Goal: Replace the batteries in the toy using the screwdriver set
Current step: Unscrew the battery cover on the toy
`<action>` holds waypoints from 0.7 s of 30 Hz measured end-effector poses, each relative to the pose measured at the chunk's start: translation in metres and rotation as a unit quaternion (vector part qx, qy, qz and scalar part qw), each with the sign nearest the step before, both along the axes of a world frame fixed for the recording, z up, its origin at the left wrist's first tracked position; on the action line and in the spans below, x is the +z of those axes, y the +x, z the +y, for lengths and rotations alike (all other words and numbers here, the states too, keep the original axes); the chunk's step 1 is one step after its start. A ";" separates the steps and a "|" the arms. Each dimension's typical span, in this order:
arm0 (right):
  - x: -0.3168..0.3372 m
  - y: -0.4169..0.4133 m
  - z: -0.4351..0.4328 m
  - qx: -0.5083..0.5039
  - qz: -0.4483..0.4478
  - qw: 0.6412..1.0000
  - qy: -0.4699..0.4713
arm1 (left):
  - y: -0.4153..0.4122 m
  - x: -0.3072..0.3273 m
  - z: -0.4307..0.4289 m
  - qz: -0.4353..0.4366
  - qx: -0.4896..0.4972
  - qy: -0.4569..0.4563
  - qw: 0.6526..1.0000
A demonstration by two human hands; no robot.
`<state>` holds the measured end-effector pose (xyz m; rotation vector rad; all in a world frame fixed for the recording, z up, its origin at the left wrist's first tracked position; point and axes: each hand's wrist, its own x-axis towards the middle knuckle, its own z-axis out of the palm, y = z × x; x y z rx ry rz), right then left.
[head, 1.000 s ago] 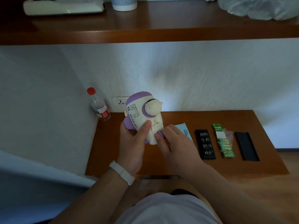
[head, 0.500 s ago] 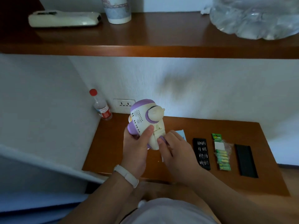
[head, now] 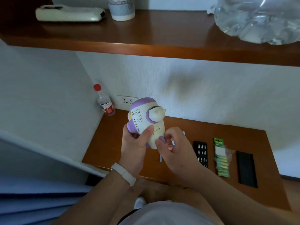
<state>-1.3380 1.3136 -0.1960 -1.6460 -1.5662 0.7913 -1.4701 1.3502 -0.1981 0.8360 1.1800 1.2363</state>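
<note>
The white and purple toy (head: 146, 118) is held upright above the wooden desk (head: 116, 143), its back with speaker holes and a battery cover turned toward me. My left hand (head: 135, 144) grips its left side, with the thumb pressed across the back. My right hand (head: 176, 151) has curled fingers at the toy's base, and its thumb and forefinger pinch around the purple foot (head: 161, 139). The black tray of screwdriver bits (head: 201, 153) and a green pack of batteries (head: 221, 161) lie on the desk to the right.
A black lid (head: 246, 169) lies at the desk's far right. A red-capped bottle (head: 104, 103) and a wall socket (head: 126, 101) are at the back left. A blue card (head: 173, 142) lies under my right hand. The shelf above (head: 162, 44) holds a white device (head: 69, 13), a cup (head: 121, 8) and clear plastic (head: 259, 20).
My right hand's fingers have curled more tightly at the toy's base. The toy stays in my left hand, and my view has tipped upward to show more of the shelf.
</note>
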 end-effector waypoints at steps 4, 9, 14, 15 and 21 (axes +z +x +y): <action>0.010 0.001 0.008 -0.024 -0.038 0.999 0.028 | 0.006 0.005 -0.001 0.034 -0.003 0.018 0.999; 0.011 0.006 0.013 -0.033 -0.046 0.998 0.003 | 0.008 0.008 0.000 0.061 0.004 0.039 0.997; 0.021 0.014 0.018 0.020 -0.126 0.992 -0.024 | 0.005 0.009 0.001 0.087 0.001 0.051 0.995; 0.024 0.015 0.019 0.036 -0.153 0.987 -0.025 | 0.004 0.009 0.002 0.087 -0.004 0.050 0.995; 0.034 0.017 0.025 0.077 -0.219 0.973 0.001 | 0.003 0.007 0.006 0.038 -0.032 0.028 0.998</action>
